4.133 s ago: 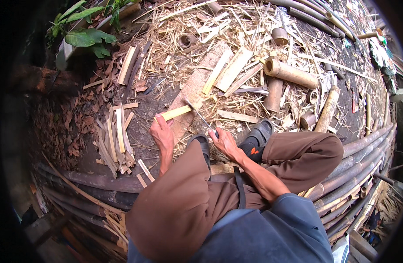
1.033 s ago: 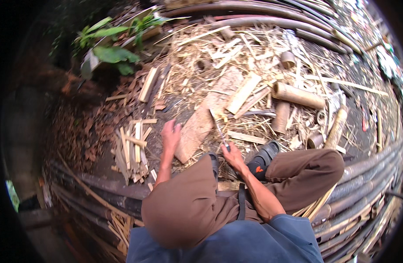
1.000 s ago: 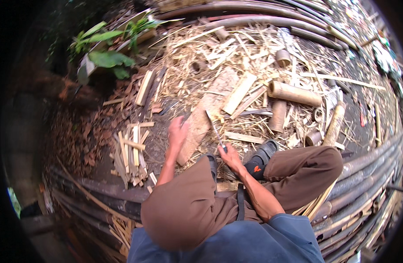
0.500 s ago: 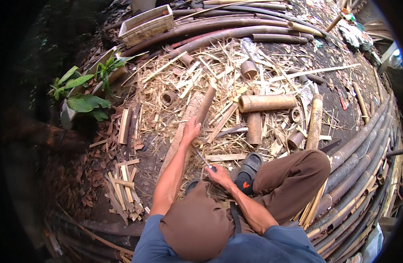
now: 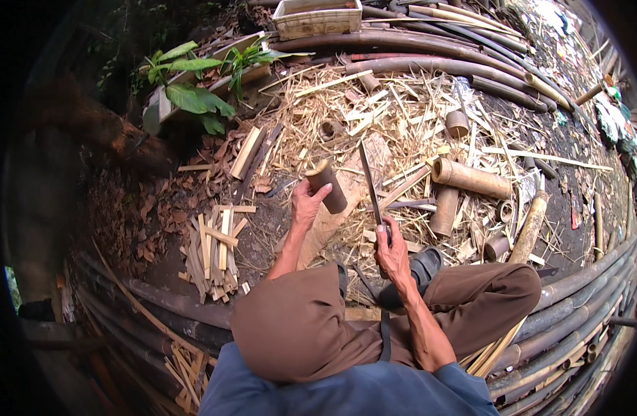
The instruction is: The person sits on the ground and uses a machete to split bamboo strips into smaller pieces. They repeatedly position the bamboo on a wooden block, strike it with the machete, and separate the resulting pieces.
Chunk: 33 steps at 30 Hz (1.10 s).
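Note:
My left hand (image 5: 307,204) is closed around a short, dark-skinned bamboo piece (image 5: 334,195), thumb lying across it and its pale cut end tilted up. In my right hand (image 5: 393,255) is a long-bladed knife (image 5: 369,179), gripped by its dark handle with the blade pointing up and away. The blade stands to the right of the bamboo piece, apart from it. Below both hands a worn wooden plank (image 5: 310,239) slants across the ground between my legs.
Short bamboo sections (image 5: 473,180) and pale shavings (image 5: 402,104) litter the ground ahead. Split sticks (image 5: 209,256) are heaped at the left. Long bamboo poles (image 5: 568,288) lie at the right. A pale plastic crate (image 5: 318,25) sits at the back near green leaves (image 5: 194,100).
My right hand has raised the knife from low beside my legs to upright. My left hand has turned the bamboo piece and drawn it nearer. The view has swung left.

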Each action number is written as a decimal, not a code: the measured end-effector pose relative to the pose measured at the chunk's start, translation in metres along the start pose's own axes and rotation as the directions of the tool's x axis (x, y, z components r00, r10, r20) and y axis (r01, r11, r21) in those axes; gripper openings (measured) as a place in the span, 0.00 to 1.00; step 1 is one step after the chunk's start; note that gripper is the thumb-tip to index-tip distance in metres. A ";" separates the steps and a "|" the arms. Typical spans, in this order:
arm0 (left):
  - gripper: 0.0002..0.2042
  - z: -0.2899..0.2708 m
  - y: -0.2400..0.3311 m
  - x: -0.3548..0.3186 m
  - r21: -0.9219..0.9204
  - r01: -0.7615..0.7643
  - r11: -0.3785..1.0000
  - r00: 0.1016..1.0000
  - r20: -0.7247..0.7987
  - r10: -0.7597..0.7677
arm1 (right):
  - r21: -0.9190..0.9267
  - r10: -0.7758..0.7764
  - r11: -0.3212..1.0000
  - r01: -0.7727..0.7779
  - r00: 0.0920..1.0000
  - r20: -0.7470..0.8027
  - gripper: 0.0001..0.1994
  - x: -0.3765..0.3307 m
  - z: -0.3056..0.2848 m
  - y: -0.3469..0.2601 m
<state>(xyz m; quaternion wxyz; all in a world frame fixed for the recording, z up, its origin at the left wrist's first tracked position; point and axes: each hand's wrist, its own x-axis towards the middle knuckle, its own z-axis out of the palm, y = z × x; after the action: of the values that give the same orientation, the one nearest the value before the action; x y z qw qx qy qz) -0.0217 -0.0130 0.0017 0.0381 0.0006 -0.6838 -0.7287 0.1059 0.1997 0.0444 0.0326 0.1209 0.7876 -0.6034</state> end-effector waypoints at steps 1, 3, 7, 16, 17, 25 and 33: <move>0.15 -0.004 -0.004 -0.007 0.069 0.015 0.998 1.000 0.013 -0.016 | -0.024 -0.020 0.999 0.022 0.998 0.056 0.20 -0.005 -0.003 -0.022; 0.15 -0.004 -0.003 -0.014 0.259 0.069 0.963 0.995 0.052 -0.086 | -0.036 -0.095 0.995 0.097 0.993 0.070 0.19 -0.006 -0.003 -0.032; 0.15 -0.001 -0.006 -0.025 0.301 0.014 0.954 0.995 0.094 -0.044 | -0.030 -0.123 0.991 0.127 0.985 0.118 0.18 -0.004 0.003 -0.048; 0.15 0.000 0.004 -0.037 0.325 -0.068 0.943 0.984 0.180 0.009 | 0.019 -0.078 0.997 0.076 0.976 0.202 0.17 0.001 0.027 -0.055; 0.13 0.001 0.006 -0.037 0.334 -0.074 0.940 0.986 0.167 0.019 | 0.029 -0.081 0.997 0.076 0.976 0.204 0.17 0.002 0.029 -0.054; 0.11 -0.002 0.000 -0.038 0.192 -0.002 0.981 0.992 0.122 -0.022 | -0.074 -0.151 0.983 0.166 0.973 0.176 0.16 0.004 0.042 -0.059; 0.09 0.023 0.049 -0.029 0.357 -0.231 0.905 0.971 0.146 0.190 | -0.143 -0.384 0.915 0.378 0.923 -0.017 0.13 0.015 0.043 -0.032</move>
<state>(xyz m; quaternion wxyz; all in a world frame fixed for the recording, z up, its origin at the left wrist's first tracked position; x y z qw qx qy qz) 0.0084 0.0088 0.0502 0.0789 -0.1052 -0.8063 -0.5767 0.0798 0.1534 0.0599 -0.0949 -0.0238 0.8361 -0.5398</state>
